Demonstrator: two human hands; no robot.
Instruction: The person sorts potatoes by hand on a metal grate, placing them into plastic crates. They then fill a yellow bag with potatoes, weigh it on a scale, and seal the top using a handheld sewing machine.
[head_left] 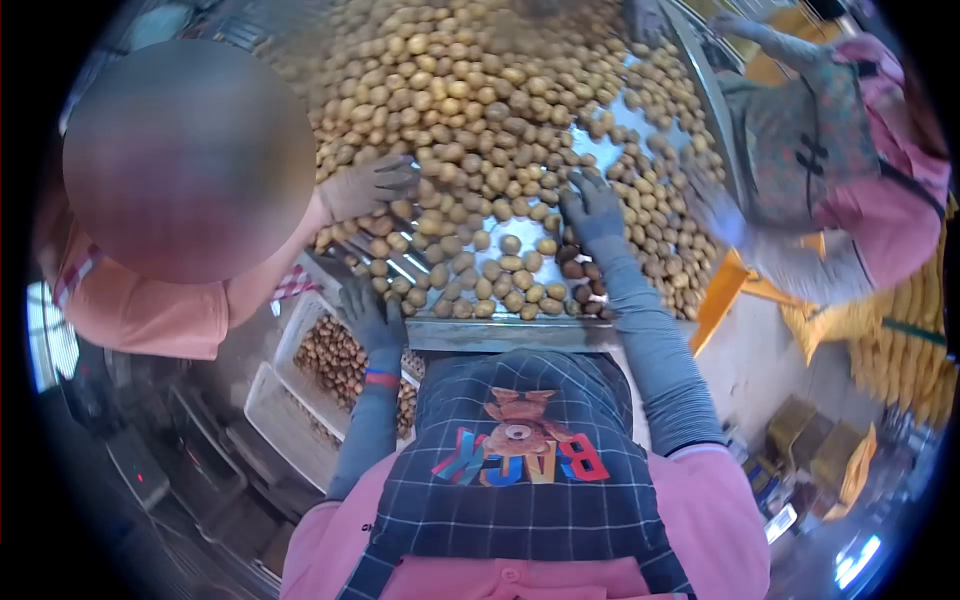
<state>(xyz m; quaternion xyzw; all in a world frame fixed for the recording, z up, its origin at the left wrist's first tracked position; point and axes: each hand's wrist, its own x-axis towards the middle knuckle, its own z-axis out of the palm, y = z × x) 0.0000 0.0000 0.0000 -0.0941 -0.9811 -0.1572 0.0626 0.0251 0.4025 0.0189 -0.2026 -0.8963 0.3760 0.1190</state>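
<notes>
A heap of potatoes [450, 90] covers a metal sorting table [500, 335] in front of me. My right hand [592, 207], in a dark grey glove, reaches over the table with its fingers apart, touching potatoes near the middle. Just below it lie a few darker potatoes [580, 270]. At the table's near left corner, above a white crate, my left hand [372, 318] is gloved too. Its fingers are spread, and I see nothing held in it. Loose potatoes [515, 285] lie between my hands on bare, shiny metal.
Below my left hand stands a white crate [290, 345] of small potatoes, with another white crate [285, 425] beside it. A co-worker's gloved hand [370, 188] touches potatoes at left. Across on the right, another person's gloved hand [715, 205] is blurred. Yellow sacks [900, 340] are stacked behind.
</notes>
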